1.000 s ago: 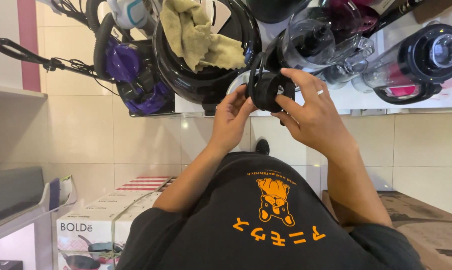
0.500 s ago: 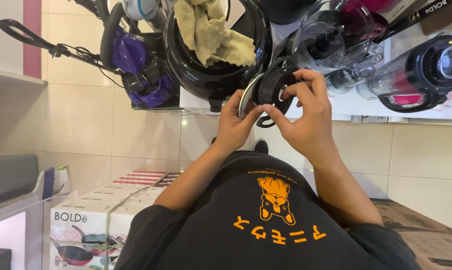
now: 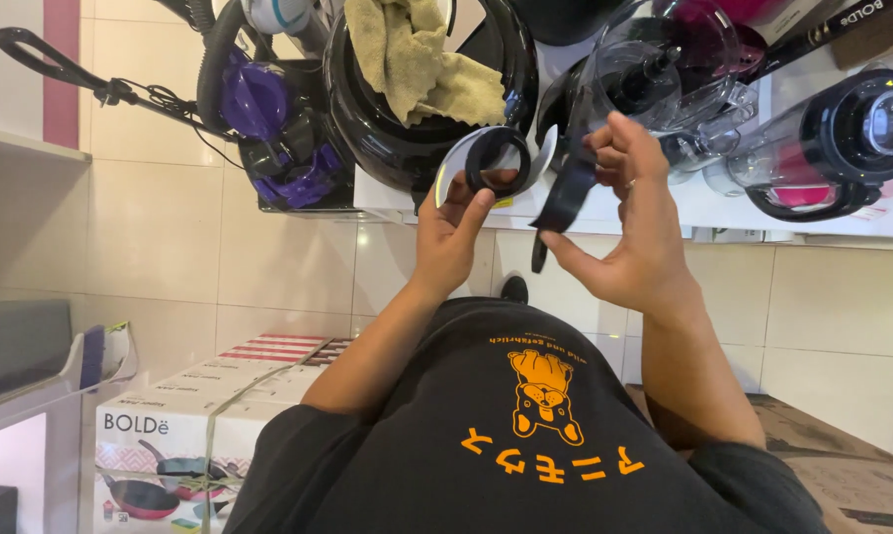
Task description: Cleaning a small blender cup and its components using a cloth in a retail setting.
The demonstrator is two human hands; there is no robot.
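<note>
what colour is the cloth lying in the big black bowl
Olive-yellow, plain with no pattern; the cloth shows best in the head view, draped in the black bowl.

Black ring (image 3: 496, 161), silver disc (image 3: 453, 170), black strap (image 3: 563, 198); olive-yellow cloth (image 3: 412, 54), black bowl (image 3: 387, 138), purple vacuum (image 3: 268, 119), white tabletop (image 3: 703, 208).

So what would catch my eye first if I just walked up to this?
Probably the two hands raised mid-picture: the left hand grips a shiny round lid with a black knob, the right hand a black strap-like piece. Just behind them, a yellowish cloth spills from a glossy black bowl.
</note>
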